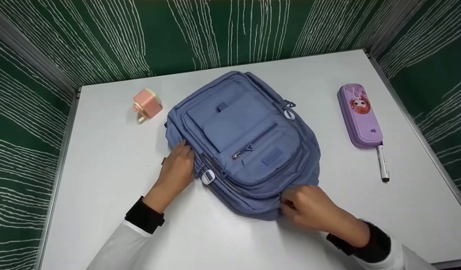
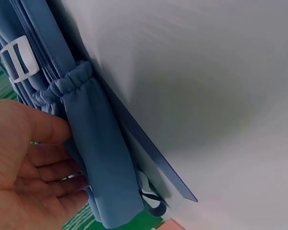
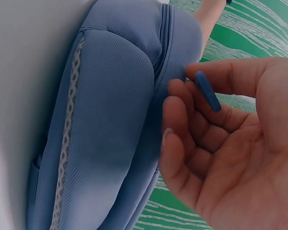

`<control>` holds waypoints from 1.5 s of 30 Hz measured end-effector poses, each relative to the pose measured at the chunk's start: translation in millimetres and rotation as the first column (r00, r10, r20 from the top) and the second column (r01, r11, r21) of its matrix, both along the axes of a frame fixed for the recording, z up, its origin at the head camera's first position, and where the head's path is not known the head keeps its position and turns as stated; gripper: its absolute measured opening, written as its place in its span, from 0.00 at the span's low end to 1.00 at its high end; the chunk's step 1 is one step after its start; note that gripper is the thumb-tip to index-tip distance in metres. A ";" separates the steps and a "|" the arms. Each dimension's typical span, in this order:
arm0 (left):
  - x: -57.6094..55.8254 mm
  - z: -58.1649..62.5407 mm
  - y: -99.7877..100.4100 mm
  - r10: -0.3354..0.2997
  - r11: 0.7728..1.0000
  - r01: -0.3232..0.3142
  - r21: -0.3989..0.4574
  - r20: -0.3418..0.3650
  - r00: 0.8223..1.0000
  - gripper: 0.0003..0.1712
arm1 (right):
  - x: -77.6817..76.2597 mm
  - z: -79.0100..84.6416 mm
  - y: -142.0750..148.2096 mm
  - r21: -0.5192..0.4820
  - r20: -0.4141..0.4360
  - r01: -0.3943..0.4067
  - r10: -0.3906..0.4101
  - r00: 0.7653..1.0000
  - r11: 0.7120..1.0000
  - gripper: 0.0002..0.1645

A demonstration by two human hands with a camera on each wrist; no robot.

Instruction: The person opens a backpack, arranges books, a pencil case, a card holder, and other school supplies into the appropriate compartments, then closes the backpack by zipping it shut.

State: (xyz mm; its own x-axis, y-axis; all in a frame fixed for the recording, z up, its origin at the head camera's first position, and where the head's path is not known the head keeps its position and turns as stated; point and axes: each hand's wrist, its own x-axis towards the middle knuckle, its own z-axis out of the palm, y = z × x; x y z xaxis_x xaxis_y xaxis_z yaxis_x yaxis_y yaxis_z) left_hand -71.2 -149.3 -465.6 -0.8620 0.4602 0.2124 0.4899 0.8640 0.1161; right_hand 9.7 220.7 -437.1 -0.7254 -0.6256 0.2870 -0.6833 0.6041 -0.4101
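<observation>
A blue backpack (image 1: 249, 112) lies at a slant on the white table, its front pockets facing up. At its left side, my left hand (image 1: 176, 167) grips the fabric. The left wrist view shows the fingers bent against the gathered side pocket (image 2: 103, 153), fingertips partly hidden, near a white strap buckle (image 2: 20, 58). My right hand (image 1: 307, 206) is at the lower right edge of the backpack. In the right wrist view it pinches a blue zipper pull (image 3: 208, 91) between thumb and forefinger, beside the zipper (image 3: 165, 36). The zipper track there looks closed.
A pink toy-like block with cream parts (image 1: 147, 103) sits left of the backpack. To the right lie a purple pencil case (image 1: 361, 116) and a white marker with a black cap (image 1: 382, 163). Green panels with white streaks (image 1: 253, 33) enclose the table (image 1: 102, 150).
</observation>
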 end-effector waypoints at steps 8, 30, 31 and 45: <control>-18.4 1.1 -2.3 0.013 1.000 -0.012 -0.014 0.028 1.000 0.24 | 2.6 -2.3 -18.8 -0.032 0.054 -0.063 0.065 0.996 0.997 0.23; -72.5 0.0 -5.9 0.029 0.999 -0.029 -0.017 0.041 0.999 0.25 | 3.3 -11.3 -63.7 -0.108 0.196 -0.071 0.091 0.976 0.992 0.13; -73.3 -0.4 -4.7 0.037 0.999 -0.036 -0.019 0.040 0.999 0.26 | 3.1 -11.7 -64.7 -0.111 0.198 -0.070 0.091 0.976 0.991 0.13; -0.1 12.6 32.5 0.007 0.947 0.088 0.310 -0.294 0.956 0.02 | 0.9 -10.8 -70.3 -0.129 0.314 -0.042 0.081 0.946 0.991 0.08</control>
State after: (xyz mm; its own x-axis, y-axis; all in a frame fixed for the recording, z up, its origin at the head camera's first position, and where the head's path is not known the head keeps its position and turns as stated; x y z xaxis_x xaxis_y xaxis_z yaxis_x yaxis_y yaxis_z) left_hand -71.3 -116.8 -453.0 -0.7239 0.3608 0.5880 0.5768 0.7841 0.2290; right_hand 10.6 150.5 -447.9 -0.7520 -0.6476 0.1228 -0.5399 0.4984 -0.6783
